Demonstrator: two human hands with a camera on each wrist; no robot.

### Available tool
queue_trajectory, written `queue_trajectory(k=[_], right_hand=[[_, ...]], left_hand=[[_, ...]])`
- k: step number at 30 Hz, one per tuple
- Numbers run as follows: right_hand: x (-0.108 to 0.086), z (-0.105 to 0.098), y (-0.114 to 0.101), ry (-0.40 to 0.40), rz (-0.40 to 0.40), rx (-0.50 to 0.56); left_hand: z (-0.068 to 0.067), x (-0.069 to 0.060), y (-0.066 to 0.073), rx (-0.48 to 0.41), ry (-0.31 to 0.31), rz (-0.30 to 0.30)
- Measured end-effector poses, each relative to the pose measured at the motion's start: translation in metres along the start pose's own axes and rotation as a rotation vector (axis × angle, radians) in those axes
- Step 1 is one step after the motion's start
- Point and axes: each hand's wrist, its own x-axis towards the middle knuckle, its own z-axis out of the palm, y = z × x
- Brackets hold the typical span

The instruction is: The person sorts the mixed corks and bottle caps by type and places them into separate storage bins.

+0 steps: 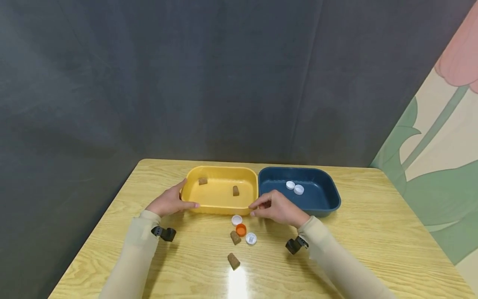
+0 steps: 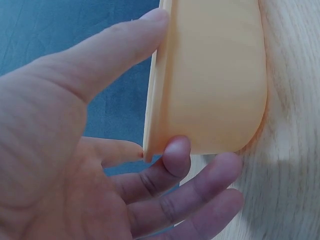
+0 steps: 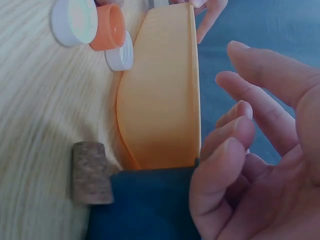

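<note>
My left hand (image 1: 169,202) holds the near left corner of a yellow tray (image 1: 220,210). In the left wrist view its thumb (image 2: 125,47) lies along the rim and the bent fingers (image 2: 177,155) touch the end wall. Beside the tray's near right corner is my right hand (image 1: 280,206), its fingers loosely bent with nothing visible between them. Two corks lie inside the tray, a left cork (image 1: 203,181) and a right cork (image 1: 235,191). In the right wrist view a cork (image 3: 92,172) lies on the table by a dark blue tray.
The dark blue tray (image 1: 317,207) adjoins on the right, holding two white caps (image 1: 298,189). In front of the yellow tray lie a white cap (image 1: 237,220), an orange cap (image 1: 240,229), another white cap (image 1: 251,238), a cork (image 1: 235,237) and a nearer cork (image 1: 233,261). A dark curtain (image 1: 224,83) hangs behind.
</note>
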Motion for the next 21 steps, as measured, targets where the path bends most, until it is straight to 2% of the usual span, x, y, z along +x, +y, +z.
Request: queue_trajectory(k=[10,16,21], right_hand=[[-0.015,-0.003,0.001,-0.022,0.046,-0.017],[-0.03,0.003,0.007,-0.037,0.033,-0.004],[-0.042,0.007,0.016,-0.037,0.023,-0.051]], left_hand=[[0.001,0.0,-0.001,0.0,0.001,-0.003],[0.001,0.0,0.0,0.002,0.002,-0.005],[0.0,0.0,0.001,-0.002,0.0,-0.006]])
